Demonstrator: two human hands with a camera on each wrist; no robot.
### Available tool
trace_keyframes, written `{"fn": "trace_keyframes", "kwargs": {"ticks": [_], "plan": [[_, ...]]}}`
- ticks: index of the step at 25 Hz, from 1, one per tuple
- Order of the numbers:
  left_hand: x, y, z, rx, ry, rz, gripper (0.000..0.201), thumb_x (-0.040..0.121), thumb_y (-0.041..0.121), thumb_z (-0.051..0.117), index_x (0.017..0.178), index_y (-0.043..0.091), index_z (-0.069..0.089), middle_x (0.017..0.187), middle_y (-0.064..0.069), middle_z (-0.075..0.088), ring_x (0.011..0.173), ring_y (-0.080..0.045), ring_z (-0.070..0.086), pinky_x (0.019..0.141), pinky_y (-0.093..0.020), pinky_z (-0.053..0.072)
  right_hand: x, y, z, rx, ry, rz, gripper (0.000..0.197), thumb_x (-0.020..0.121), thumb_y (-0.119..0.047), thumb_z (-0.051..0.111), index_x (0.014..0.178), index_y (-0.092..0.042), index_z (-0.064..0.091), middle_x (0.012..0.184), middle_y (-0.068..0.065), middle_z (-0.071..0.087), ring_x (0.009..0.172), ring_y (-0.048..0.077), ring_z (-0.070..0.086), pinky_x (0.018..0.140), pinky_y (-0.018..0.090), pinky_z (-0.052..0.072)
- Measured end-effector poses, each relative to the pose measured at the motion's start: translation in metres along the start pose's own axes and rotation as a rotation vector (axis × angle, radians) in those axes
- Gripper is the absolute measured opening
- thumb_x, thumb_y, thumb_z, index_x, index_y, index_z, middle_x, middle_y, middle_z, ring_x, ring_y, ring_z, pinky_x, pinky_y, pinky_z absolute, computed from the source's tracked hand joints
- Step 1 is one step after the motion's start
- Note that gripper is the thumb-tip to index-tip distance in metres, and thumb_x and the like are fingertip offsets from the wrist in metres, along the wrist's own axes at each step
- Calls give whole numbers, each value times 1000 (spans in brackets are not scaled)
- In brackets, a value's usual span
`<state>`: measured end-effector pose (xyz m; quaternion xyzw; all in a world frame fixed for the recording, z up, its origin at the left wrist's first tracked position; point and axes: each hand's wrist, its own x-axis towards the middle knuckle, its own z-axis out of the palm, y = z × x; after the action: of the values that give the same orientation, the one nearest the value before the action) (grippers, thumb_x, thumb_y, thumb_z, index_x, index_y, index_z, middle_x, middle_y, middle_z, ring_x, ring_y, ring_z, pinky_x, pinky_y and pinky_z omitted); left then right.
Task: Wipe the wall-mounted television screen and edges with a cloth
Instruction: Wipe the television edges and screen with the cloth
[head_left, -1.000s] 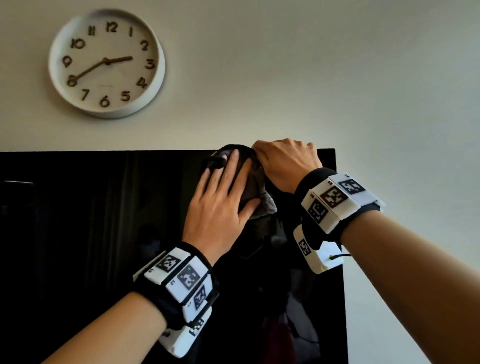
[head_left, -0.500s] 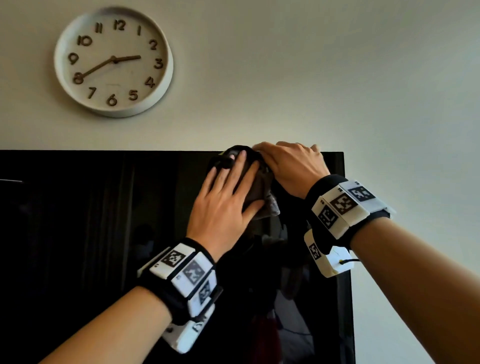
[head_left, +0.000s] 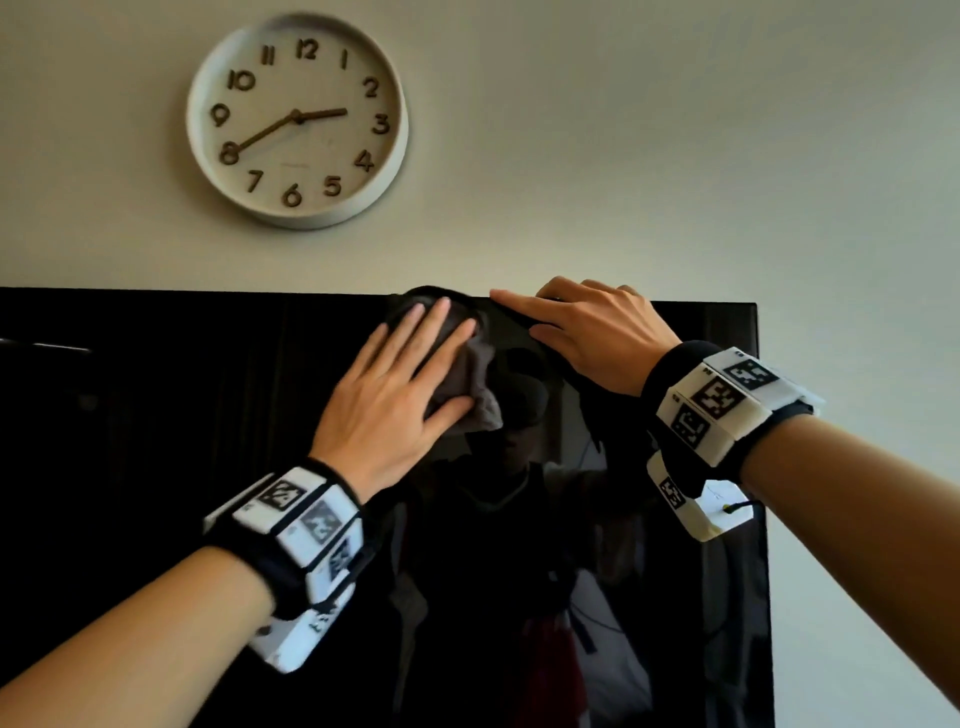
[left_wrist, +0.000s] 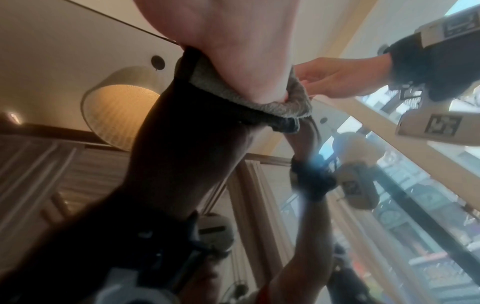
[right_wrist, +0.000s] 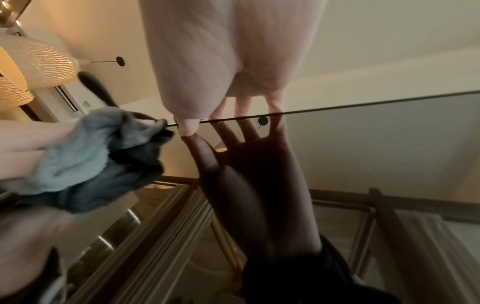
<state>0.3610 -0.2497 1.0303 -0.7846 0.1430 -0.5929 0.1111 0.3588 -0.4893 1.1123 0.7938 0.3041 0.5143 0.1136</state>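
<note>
The black television screen (head_left: 156, 467) hangs on the wall, its top edge running across the head view. A grey cloth (head_left: 480, 400) lies bunched against the screen just under that top edge, a fold lapping over it. My left hand (head_left: 395, 395) presses flat on the cloth with straight fingers; the cloth (left_wrist: 259, 102) shows under its palm. My right hand (head_left: 597, 332) rests to the right of the cloth, fingers over the top edge and thumb (right_wrist: 187, 127) on the glass. The right wrist view shows the cloth (right_wrist: 78, 148) left of the thumb, apart from it.
A round white wall clock (head_left: 296, 119) hangs above the television, left of my hands. Bare wall (head_left: 857, 208) lies above and right of the screen, whose right edge (head_left: 761, 467) is near my right wrist. The glass mirrors the room and my arms.
My right hand has let go of the cloth and spread its fingers along the top edge. My left hand has slid the cloth leftward, away from the screen's right corner.
</note>
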Motion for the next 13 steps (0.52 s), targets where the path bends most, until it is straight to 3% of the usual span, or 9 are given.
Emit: {"fn": "trace_keyframes", "kwargs": {"ticks": [4,9,13], "plan": [[8,-2,2,-26,25,30,66,98,57,27,157,26,17,166,-1,13,152,-18,14,123,-38,17,22,-29,3,8,-1,16,49,103,-36,35,148,-46,19,125,-3,54,105,26,58,78,40,45],[-28,-82,-2,-5,35,45,67,97,54,33,157,27,17,166,1,10,152,-17,14,121,-40,21,27,-41,5,-50,-21,63,49,103,-35,29,147,-50,12,122,-2,54,98,26,57,76,39,44],[-26,-68,4,-58,62,68,66,98,54,32,156,25,20,166,-2,12,152,-20,15,122,-42,20,36,-68,3,-46,-28,117,49,100,-38,22,147,-51,13,126,-1,53,99,27,56,76,38,41]]}}
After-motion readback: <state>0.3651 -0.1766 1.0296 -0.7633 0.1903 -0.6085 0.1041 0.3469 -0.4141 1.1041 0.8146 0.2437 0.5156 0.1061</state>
